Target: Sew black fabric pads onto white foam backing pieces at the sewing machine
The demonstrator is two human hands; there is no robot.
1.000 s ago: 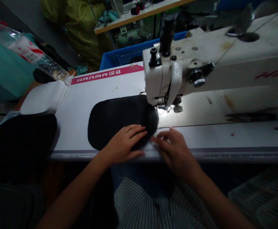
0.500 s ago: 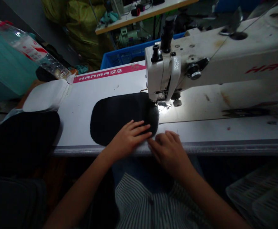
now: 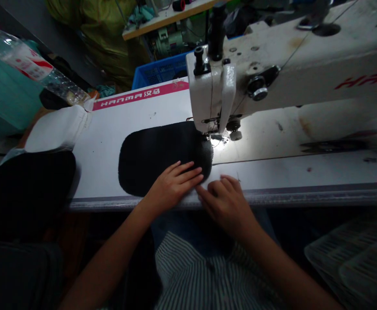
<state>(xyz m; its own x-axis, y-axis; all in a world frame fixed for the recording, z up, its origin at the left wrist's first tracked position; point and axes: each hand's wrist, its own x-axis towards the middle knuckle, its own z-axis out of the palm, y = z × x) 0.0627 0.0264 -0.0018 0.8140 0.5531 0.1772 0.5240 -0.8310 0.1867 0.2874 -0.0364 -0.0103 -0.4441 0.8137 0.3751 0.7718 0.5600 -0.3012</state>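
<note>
1 black, rounded fabric panel (image 3: pixel 156 150) lies with its right edge at the white metal sewing machine (image 3: pixel 294 77). The left hand (image 3: pixel 172 185) rests flat on it, fingers spread; whether the curled right hand (image 3: pixel 227 202) pinches anything, I cannot tell.

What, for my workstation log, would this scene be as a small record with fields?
Left hand: palm down on the black cloth, fingers extended
Right hand: fingers curled, by the cloth's near right edge; grip unclear
Black cloth: flat on the white table, right end at the needle area
Sewing machine: white, lit beneath its head
Left end of table: clear bottle, second black piece
Behind table: blue crate
</note>
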